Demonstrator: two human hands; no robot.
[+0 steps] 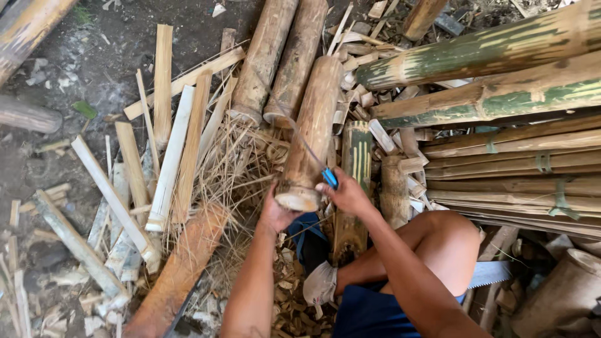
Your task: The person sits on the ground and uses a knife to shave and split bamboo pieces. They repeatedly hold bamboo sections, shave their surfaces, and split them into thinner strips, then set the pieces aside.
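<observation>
The bamboo section [310,134] lies near the middle of the dirt ground [94,75], its cut end toward me and its far end resting against two more bamboo sections [275,59] that run toward the top edge of the ground. Long green-streaked bamboo poles [494,56] cross the upper right corner. Below them sits a stack of bundled bamboo strips [513,169] along the right edge. Loose split slats [169,156] fan out to the left of the section, over dry fibre and chips.

My left hand [275,213] cups the cut end from below, fingers curled against the rim. My right hand [347,194] is closed around a small blue-handled tool [330,178], which touches the right flank of the section just above the cut end. A thin line or blade seems to run from the tool up along the section; I cannot tell which. A saw blade [491,272] lies beside my right knee, unused.

Procedure, as I judge it: hold the cut end steady with the left hand so the section cannot roll. Keep the left fingers below the rim, clear of the tool's path. Guide the tool along the grain, not across it. Keep the marking or cut straight down the length.
</observation>
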